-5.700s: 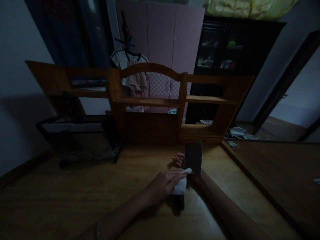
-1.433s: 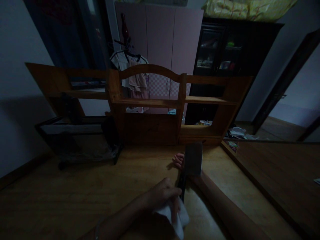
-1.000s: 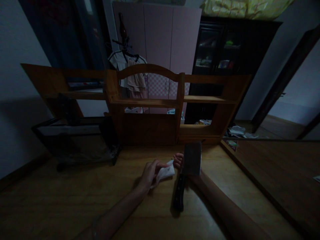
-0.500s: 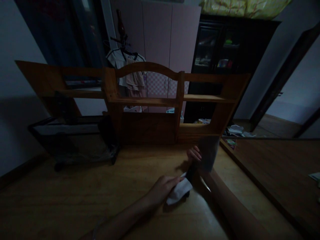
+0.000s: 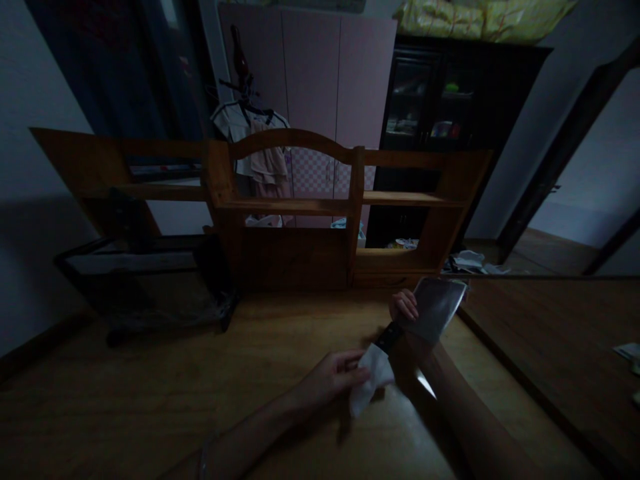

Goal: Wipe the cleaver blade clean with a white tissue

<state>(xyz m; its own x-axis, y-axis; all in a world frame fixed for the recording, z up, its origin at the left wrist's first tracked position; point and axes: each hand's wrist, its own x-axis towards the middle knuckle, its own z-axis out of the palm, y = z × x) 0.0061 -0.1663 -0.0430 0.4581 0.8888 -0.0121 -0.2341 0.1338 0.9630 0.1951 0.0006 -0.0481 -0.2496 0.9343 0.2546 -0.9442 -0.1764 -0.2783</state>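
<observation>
A cleaver with a broad grey blade and a black riveted handle is held above the desk, blade tilted up to the right. My right hand grips it by the blade near the handle, fingers curled over the near-left edge; the palm is hidden behind the blade. My left hand pinches a white tissue, which is wrapped around the lower end of the handle. Part of the handle shows bare between the tissue and the blade.
A wooden desk lies under both hands, with a shelf unit along its back. On the left stands a black-framed, screen-like panel. A brown wooden surface adjoins on the right. Behind are a pink wardrobe and a dark cabinet.
The cleaver has moved slightly right and turned, its blade leaning further right. My right hand moved with it. The left hand and tissue shifted a little right along with the handle.
</observation>
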